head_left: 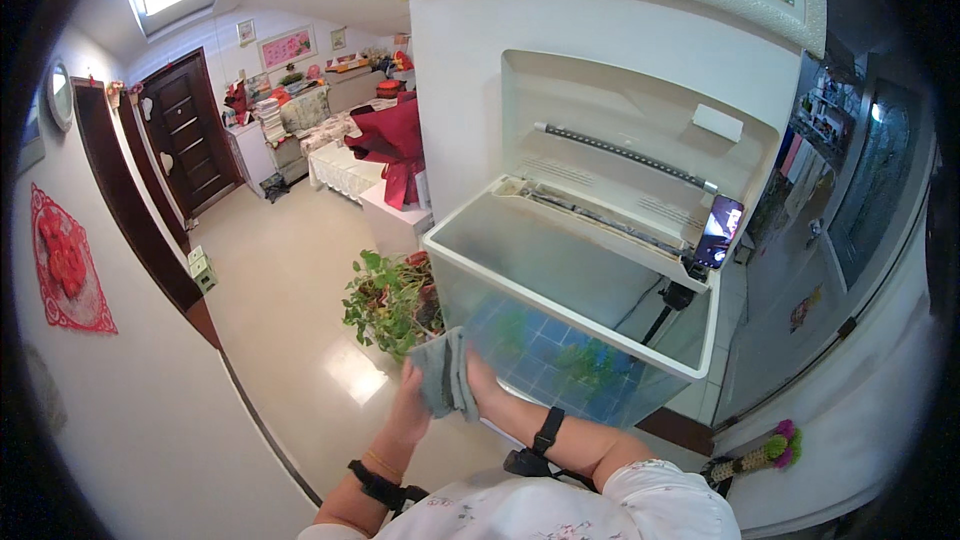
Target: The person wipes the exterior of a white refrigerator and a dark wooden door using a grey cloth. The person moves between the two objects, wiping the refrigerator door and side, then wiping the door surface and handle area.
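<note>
Between both hands is a folded grey-green cloth [442, 375], held at waist height. My left hand [411, 399] grips its left edge, and my right hand [484, 379] has hold of its right edge, with some of the fingers hidden behind the fabric. Just beyond the cloth stands a glass aquarium [571, 311] with a white rim, its hood [630, 127] tilted up against the wall. Blue tile-like squares and blurred green plants show through the front glass. A black pump [676, 295] hangs inside the back right corner.
A lit smartphone [720, 231] leans at the tank's right rear corner. A tube light [626, 157] runs across the raised hood. Left of the tank grows a leafy potted plant [390, 300]. A red-wrapped bouquet [394, 142] stands on a white cabinet [397, 217]. A door frame edges the right side.
</note>
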A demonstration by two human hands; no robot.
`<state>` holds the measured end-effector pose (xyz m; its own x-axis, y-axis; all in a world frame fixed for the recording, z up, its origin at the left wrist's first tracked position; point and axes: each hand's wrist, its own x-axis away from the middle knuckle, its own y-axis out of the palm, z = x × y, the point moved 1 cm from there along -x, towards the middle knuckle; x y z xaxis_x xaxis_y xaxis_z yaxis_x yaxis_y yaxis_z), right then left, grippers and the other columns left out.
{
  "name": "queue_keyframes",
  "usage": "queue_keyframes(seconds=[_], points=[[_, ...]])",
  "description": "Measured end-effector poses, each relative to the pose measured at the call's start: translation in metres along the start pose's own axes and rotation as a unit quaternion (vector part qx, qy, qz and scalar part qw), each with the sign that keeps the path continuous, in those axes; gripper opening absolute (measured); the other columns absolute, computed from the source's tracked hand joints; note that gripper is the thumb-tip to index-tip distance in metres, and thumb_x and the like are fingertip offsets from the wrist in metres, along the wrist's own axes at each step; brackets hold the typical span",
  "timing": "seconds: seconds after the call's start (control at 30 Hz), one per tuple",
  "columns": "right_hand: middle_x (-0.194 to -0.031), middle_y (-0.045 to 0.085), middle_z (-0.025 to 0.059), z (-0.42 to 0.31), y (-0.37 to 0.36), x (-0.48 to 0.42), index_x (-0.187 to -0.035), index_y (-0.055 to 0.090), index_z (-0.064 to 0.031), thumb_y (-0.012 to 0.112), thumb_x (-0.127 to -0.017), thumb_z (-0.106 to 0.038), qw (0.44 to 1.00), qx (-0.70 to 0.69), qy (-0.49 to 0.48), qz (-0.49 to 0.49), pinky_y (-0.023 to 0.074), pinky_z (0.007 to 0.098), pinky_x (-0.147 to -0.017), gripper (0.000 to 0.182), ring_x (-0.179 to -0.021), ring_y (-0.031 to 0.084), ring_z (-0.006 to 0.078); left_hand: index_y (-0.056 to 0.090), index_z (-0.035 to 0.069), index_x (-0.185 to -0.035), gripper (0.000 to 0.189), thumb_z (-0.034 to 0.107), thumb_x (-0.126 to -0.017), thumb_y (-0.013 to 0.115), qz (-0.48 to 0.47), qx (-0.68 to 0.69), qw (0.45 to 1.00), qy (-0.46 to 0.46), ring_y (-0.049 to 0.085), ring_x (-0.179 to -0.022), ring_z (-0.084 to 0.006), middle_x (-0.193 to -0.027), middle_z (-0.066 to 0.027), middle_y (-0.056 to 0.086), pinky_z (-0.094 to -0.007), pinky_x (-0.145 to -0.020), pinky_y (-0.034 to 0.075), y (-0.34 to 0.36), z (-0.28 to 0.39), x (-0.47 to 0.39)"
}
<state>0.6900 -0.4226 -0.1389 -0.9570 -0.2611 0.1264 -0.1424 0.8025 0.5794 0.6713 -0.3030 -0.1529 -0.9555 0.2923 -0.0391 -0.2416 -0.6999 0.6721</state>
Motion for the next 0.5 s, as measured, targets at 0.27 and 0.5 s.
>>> queue_keyframes(seconds=[0.27,0.5], points=[[-0.119,0.049,0.0166,0.046,-0.022,-0.024,-0.118,0.049,-0.0052,0.050,-0.084,-0.020,0.855,0.438,-0.278,-0.020,0.0347,0.0353,-0.094,0.038,-0.113,0.044,0.0293,0.043,0.010,-0.122,0.045,0.038,-0.087,0.048,0.057,0.082,0.992,-0.074,0.052,-0.103,-0.0254,-0.114,-0.0081,0.053,-0.0423,-0.088,0.042,-0.022,0.006,0.005],[-0.065,0.059,0.0056,-0.042,-0.043,0.044,-0.082,0.061,-0.0029,0.047,-0.085,-0.023,0.876,0.482,-0.026,0.003,0.0434,0.0303,-0.063,0.024,-0.077,0.057,0.0167,0.047,0.006,-0.117,0.037,0.032,-0.090,0.042,0.137,0.089,0.986,-0.044,0.055,-0.098,-0.0276,-0.108,-0.0111,0.057,-0.0432,-0.086,0.044,-0.084,0.015,0.017]])
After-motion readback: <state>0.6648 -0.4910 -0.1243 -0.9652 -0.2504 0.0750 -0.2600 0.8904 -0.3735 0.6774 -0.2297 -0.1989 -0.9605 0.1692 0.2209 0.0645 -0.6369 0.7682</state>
